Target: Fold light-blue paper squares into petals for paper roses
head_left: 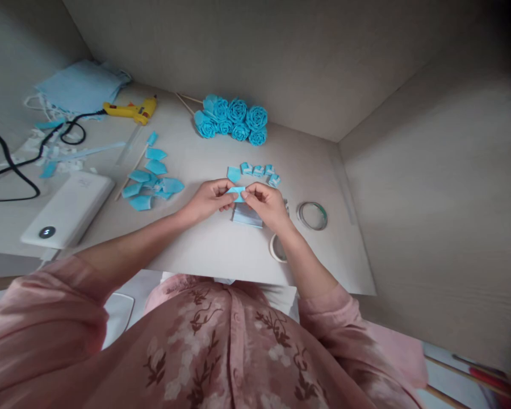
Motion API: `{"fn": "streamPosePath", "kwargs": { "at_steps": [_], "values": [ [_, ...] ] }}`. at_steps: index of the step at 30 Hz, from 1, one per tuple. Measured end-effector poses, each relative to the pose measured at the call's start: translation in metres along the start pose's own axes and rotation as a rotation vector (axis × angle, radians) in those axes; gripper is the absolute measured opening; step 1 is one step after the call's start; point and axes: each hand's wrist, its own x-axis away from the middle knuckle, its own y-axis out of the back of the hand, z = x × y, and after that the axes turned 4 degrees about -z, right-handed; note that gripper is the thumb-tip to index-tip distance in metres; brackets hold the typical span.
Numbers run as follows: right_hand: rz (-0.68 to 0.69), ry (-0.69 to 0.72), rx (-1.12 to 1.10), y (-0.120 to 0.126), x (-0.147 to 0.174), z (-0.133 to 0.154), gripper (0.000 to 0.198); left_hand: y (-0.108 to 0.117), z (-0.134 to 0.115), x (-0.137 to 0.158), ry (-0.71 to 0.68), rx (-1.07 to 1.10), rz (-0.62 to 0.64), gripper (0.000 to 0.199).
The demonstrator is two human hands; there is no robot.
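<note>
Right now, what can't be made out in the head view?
All in head view:
Folded light-blue fabric-like piece: partly covered by left hand and right hand.
Cream circular tape roll: right side behind right forearm.
Black cable: cut off by picture's left edge.
White rectangular power bank: marking too small to read.

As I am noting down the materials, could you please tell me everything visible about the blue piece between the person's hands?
The blue piece is small, bright light blue with paler areas, and looks like thin cloth or paper. The left hand and right hand pinch its opposite ends, thumbs on the near side. It is held over the table; its underside is hidden.
</note>
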Motion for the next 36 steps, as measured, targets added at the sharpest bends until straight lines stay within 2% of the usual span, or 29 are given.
{"fn": "streamPosePath", "kwargs": {
  "at_steps": [9, 16, 20, 24, 29, 32, 36],
  "values": [
    [0.001, 0.008, 0.007, 0.001, -0.002, -0.002, 0.03, -0.001, -0.004, 0.003, 0.017, 0.013, 0.026, 0.027],
    [0.008, 0.027, 0.005, 0.002, -0.003, -0.004, 0.032, 0.0, -0.002, 0.001, -0.004, 0.0, -0.015, 0.027],
    [-0.16, 0.043, -0.08, 0.019, -0.012, -0.004, 0.037, 0.001, -0.006, 0.001, 0.003, 0.002, -0.064, 0.027],
    [-0.36, 0.103, -0.06, 0.048, -0.021, 0.013, 0.04, 0.0, -0.009, 0.002, 0.019, 0.004, -0.096, 0.028],
    [-0.382, 0.132, 0.043, 0.074, -0.01, 0.037, 0.037, -0.001, -0.01, 0.002, 0.004, 0.016, -0.105, 0.026],
    [-0.41, 0.065, 0.06, 0.082, 0.012, 0.025, 0.033, -0.002, -0.01, 0.001, -0.021, 0.013, -0.139, 0.023],
    [-0.522, -0.083, 0.19, 0.083, 0.047, -0.017, 0.028, -0.002, -0.009, -0.001, -0.057, 0.008, -0.164, 0.017]
  ]
}}
